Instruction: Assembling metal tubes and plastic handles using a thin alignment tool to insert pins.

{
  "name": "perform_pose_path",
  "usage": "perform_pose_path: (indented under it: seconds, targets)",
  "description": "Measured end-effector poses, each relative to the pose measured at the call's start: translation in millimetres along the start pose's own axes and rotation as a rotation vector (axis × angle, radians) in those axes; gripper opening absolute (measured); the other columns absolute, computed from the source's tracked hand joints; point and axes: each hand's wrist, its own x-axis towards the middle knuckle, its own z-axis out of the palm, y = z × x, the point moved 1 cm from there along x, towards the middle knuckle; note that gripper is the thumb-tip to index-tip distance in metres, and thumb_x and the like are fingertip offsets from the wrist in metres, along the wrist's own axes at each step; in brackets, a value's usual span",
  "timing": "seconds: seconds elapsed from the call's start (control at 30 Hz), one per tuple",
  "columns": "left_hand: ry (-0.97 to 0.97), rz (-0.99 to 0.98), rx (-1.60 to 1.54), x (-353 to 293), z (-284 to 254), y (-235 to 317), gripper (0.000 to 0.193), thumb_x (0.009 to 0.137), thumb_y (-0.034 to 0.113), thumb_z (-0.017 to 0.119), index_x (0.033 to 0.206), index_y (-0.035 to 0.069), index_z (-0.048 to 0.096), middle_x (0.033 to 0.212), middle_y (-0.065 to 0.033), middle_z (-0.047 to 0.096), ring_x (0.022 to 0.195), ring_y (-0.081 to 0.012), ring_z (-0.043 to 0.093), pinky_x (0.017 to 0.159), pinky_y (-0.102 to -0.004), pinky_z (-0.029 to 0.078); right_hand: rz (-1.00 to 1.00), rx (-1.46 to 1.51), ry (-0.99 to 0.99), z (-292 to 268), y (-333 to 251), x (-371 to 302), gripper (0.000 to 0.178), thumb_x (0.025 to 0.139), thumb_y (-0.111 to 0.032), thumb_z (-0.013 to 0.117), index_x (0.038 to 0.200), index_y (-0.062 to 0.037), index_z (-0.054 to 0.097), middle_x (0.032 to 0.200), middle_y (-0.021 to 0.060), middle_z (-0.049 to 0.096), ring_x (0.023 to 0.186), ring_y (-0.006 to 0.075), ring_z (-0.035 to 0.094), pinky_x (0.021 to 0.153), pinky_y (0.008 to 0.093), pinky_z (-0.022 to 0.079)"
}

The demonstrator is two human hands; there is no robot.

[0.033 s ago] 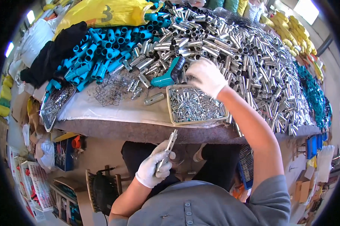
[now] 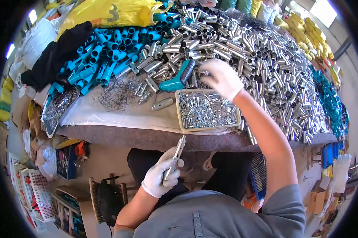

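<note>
White-gloved, my left hand (image 2: 160,174) is closed around a silver metal tube (image 2: 175,158) with holes in its side. The tube tilts up and to the right, in front of the table edge. My right hand (image 2: 222,78), in a white glove too, hovers over the back right corner of a shallow tray (image 2: 180,115) of small metal pins. Motion smears its curled fingers, and I cannot make out whether they hold anything. Left of them lies a teal grip-shaped tool (image 2: 177,80) with a black end. A single metal tube (image 2: 162,104) rests left of the tray.
Behind the tray rises a big heap of silver tubes (image 2: 262,75). Teal tubes (image 2: 101,59) are piled at the back left beside a black cloth (image 2: 60,59) and a yellow bag (image 2: 107,14). Thin wire springs (image 2: 115,95) lie tangled on the white sheet (image 2: 95,115).
My right hand has shifted slightly to the right, its fingers a little farther from the teal tool. My left hand and its metal tube have hardly moved.
</note>
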Motion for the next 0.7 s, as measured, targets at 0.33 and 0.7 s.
perform_pose_path:
  seconds: [0.33,0.7]
  targets:
    - [-0.105,-0.061,-0.018,4.0,-8.4,15.5,0.048,0.093,0.014,0.047,0.139,0.013,0.032,0.092,-0.0052,0.055,0.045,-0.0027,0.030,0.031,-0.0136,0.023,0.032,0.255,-0.314,-21.7,-45.2,-57.6,0.032,0.077,-0.008,0.064,0.109,-0.0081,0.062,0.101,0.0122,0.061,0.094,0.0292,0.060,0.082,0.0359,0.049]
    - [-0.142,-0.144,0.103,-1.9,4.8,4.7,0.045,0.091,0.011,0.050,0.134,0.004,0.038,0.087,-0.0076,0.060,0.040,-0.0022,0.031,0.030,-0.0141,0.022,-0.025,0.256,-0.463,-39.1,-65.1,-79.5,0.042,0.074,-0.005,0.064,0.116,-0.0096,0.060,0.096,0.0122,0.057,0.089,0.0316,0.058,0.079,0.0375,0.047]
